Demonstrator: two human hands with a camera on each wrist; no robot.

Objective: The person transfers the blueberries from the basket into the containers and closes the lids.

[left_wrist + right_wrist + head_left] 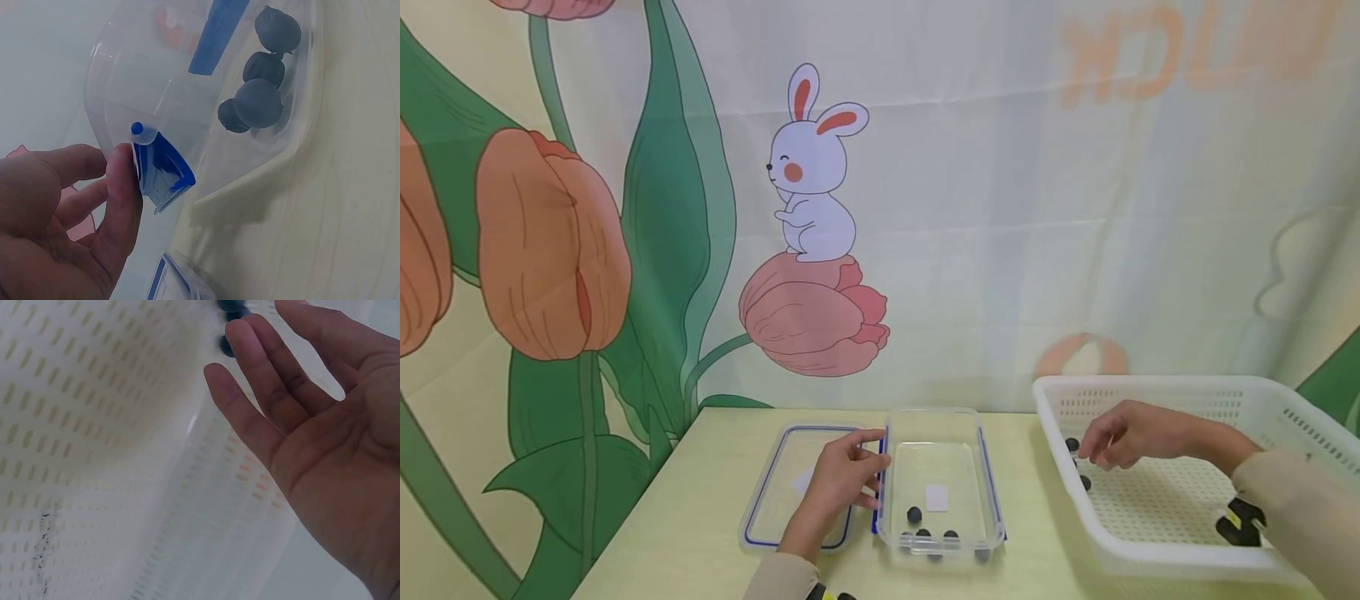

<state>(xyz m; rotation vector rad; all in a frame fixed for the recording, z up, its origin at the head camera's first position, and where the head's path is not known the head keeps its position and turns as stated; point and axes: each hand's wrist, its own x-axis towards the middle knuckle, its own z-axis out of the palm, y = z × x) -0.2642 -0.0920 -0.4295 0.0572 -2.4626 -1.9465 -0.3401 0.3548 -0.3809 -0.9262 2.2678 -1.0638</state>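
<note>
A clear plastic container [936,467] with blue edges stands mid-table, its top uncovered. Several small dark round balls [259,103], some with little nubs, gather at its near end beside a white square label [936,498]. My left hand [842,475] holds the container's left rim with thumb and fingers, right at a blue latch [162,169]. On the right, my right hand [1138,433] reaches into a white perforated basket [1150,550]. Its fingers, loosely bent with nothing between them, hover beside a few dark balls [1072,445] along the basket's left wall.
A clear lid [763,483] with a blue seal lies left of the container, partly behind my left hand. The table [662,517] meets a hanging cloth [955,250] printed with tulips and a rabbit. The basket's raised walls surround my right hand.
</note>
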